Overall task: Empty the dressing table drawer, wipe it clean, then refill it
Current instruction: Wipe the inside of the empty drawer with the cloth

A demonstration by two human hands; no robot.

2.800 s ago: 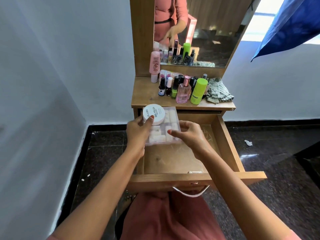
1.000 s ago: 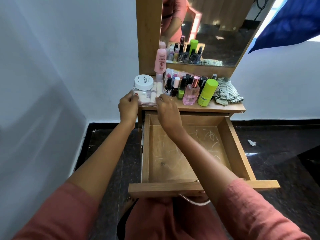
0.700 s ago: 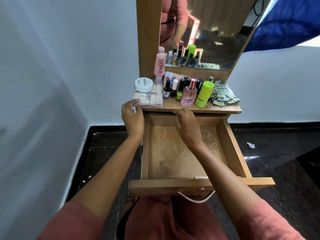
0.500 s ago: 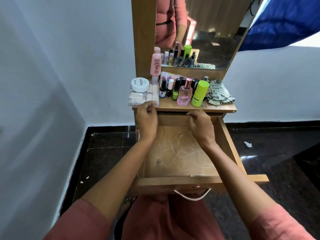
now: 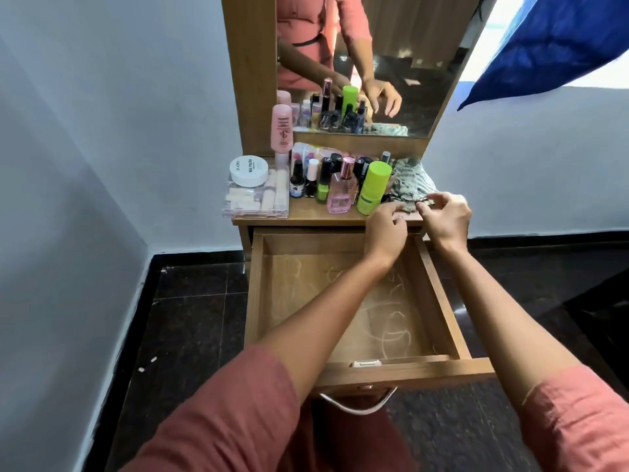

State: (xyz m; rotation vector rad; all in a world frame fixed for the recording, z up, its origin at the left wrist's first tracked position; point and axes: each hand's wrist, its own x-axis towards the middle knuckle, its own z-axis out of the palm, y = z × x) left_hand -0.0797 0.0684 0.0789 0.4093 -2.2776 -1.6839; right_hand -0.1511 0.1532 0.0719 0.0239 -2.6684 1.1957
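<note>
At the left end of the tabletop [image 5: 306, 212], the clear box [image 5: 255, 202] with the white jar [image 5: 248, 171] on its lid sits right at the edge, and we leave it alone. Next come the small bottles [image 5: 311, 180], the pink perfume bottle [image 5: 340, 195] and the green tube [image 5: 372, 187]. The tube stands just beside the cloth [image 5: 410, 180], so it is the one to mind. Below them the drawer [image 5: 306, 318] stands pulled out and bare, its floor marked with pale scribbles. We judge the emptying done and the wiping next.

Our left hand [image 5: 386, 229] hovers with fingers curled at the cloth's near edge, and we cannot tell whether it has hold. The cloth lies crumpled at the right end of the tabletop. Our right hand [image 5: 446, 216] pinches its front edge between thumb and forefinger.

To do this well, we lift the cloth up and toward us, away from the green tube, rather than dragging it sideways. Then we gather it into a pad and work the drawer floor from the back corners to the front.
</note>
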